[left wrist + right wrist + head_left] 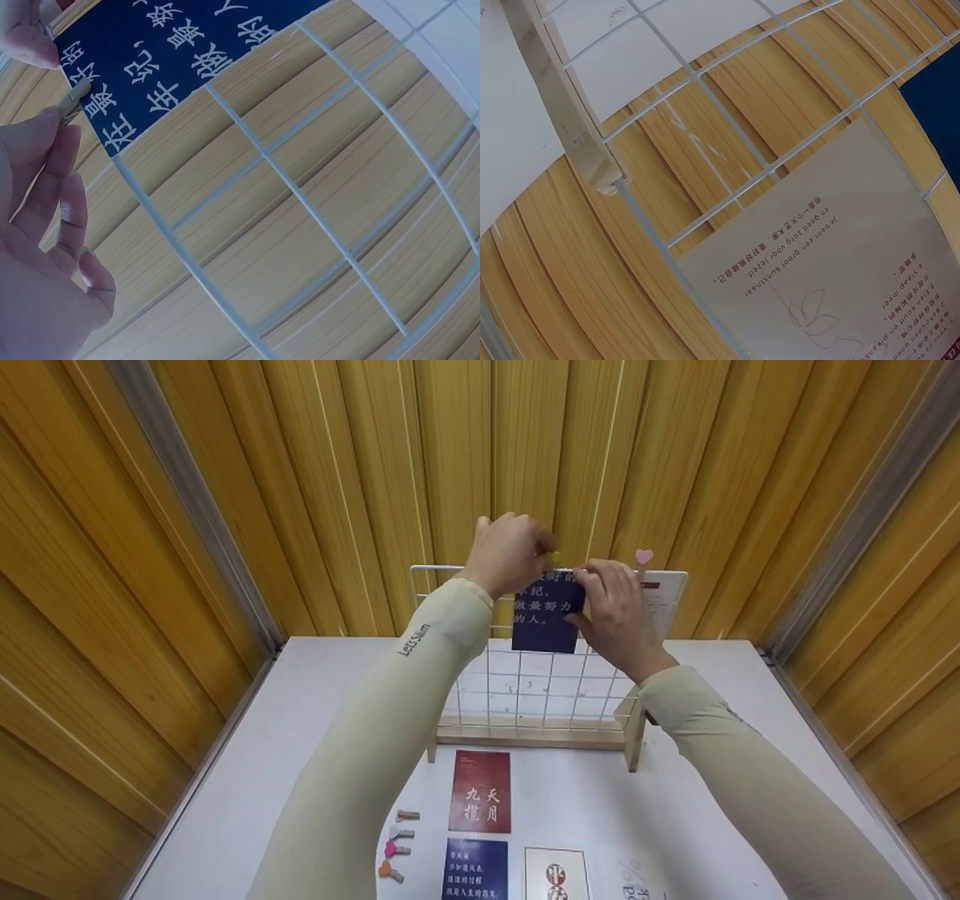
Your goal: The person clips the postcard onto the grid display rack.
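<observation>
A dark blue card [546, 619] with white writing lies against the upper part of the wire grid rack [517, 682]. My left hand [506, 553] is at the card's top edge and pinches a small wooden clothespin [75, 100] there; a bit of yellow shows at its fingertips. In the left wrist view the clothespin's tip overlaps the card's edge. My right hand [616, 611] holds the card's upper right side between thumb and fingers. That hand does not appear in the right wrist view.
A pale printed card [802, 262] hangs at the rack's right under a pink heart clothespin [643, 557]. On the white table [322, 682] lie a red card [481, 776], a blue card [477, 870], a cream card [555, 862] and several clothespins [402, 850]. Wood-patterned walls surround it.
</observation>
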A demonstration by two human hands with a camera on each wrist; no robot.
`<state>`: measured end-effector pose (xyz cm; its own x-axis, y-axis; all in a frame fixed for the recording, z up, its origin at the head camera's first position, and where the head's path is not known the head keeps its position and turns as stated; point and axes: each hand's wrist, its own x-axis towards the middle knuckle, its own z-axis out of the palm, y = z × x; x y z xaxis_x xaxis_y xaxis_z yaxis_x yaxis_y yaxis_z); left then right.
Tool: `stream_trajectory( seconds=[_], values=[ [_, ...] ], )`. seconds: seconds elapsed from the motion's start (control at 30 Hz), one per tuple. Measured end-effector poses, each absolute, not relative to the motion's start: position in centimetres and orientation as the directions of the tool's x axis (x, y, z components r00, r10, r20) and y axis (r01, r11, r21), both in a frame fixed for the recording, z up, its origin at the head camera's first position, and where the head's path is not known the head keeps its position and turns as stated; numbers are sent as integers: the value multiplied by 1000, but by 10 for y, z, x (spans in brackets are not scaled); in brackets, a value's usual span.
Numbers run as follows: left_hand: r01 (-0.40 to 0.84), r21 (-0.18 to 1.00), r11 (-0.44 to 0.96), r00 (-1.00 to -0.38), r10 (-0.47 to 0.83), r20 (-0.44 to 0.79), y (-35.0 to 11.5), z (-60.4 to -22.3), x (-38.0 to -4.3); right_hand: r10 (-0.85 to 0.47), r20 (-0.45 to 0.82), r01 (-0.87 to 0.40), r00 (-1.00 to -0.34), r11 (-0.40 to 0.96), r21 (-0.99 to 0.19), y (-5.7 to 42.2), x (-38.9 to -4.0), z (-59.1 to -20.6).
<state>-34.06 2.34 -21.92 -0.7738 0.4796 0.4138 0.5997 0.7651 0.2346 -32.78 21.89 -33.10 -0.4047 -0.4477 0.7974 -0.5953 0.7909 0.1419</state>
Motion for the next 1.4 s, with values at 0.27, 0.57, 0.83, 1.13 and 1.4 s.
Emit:
stream_trajectory(
  seconds=[0.27, 0.57, 0.83, 1.13, 1.4],
  values=[
    [571, 255, 780, -793, 443, 419, 15, -222, -339, -453, 789, -604, -414, 785, 134, 220, -328, -326],
    [588, 194, 785, -758, 451, 471, -3, -231, -330, -432, 786, -598, -441, 795, 101, 229, -330, -317],
    [615, 208, 761, -733, 454, 507, -29, -263, -315, -441, 796, -621, -415, 776, 107, 232, -332, -310],
    [571, 330, 752, -789, 390, 475, -65, -319, -290, -438, 795, -631, -420, 771, 91, 234, -331, -311],
    [500, 461, 733, -853, 326, 406, -84, -370, -274, -441, 793, -627, -422, 773, 96, 240, -328, -314]
  ],
)
